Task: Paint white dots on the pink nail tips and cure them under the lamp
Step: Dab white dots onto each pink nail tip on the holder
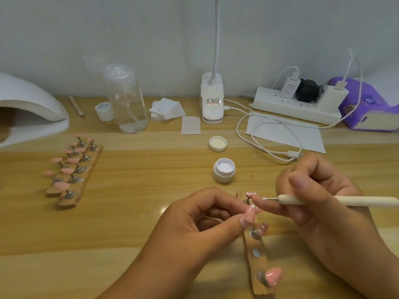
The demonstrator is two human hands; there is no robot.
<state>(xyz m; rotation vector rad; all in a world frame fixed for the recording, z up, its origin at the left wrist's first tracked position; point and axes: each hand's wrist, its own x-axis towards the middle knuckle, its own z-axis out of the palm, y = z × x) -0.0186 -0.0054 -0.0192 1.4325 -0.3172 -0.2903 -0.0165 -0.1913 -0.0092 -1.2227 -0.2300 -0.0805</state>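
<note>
Home nail-art bench, hobby setup rather than salon. Wood-grain counter [151,212] pushed against plain white wall [129,29]. White dome curing lamp [32,104] far left, pink nail tips [67,170] on wooden holder strips [67,202], open gel pot [224,170], clear pump bottle [127,100], lint-free wipes [167,108]. Clip-on desk lamp [212,100], power strip [291,108] loaded with chargers, purple tissue pack [371,108].
</note>
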